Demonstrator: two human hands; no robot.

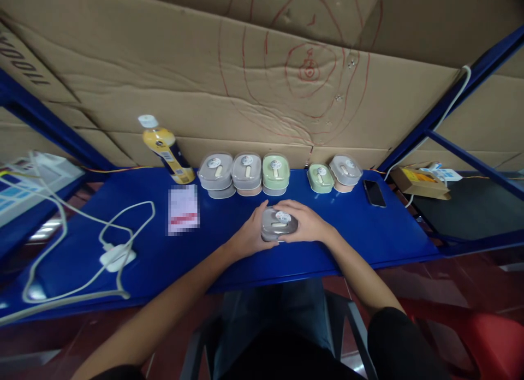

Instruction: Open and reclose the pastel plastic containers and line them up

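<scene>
A small grey lidded box (270, 227) with a clear cover and a round sticker is held between my two hands, over the front part of the blue table. My left hand (251, 232) wraps its left side, and my right hand (305, 221) closes round its right side and far edge. Behind it stand stacked boxes of the same kind: a grey stack (216, 172), another grey-topped stack (246, 170) and a green-topped stack (275, 171). Farther right are a green box (320, 178) and a grey-topped stack (346, 171).
A yellow bottle (167, 153) stands at the back left, with a blurred paper (183, 209) before it. White cables and a power adapter (117, 257) lie on the left of the blue table (229, 268). A phone (374, 194) lies right. Cardboard (164, 58) walls the back.
</scene>
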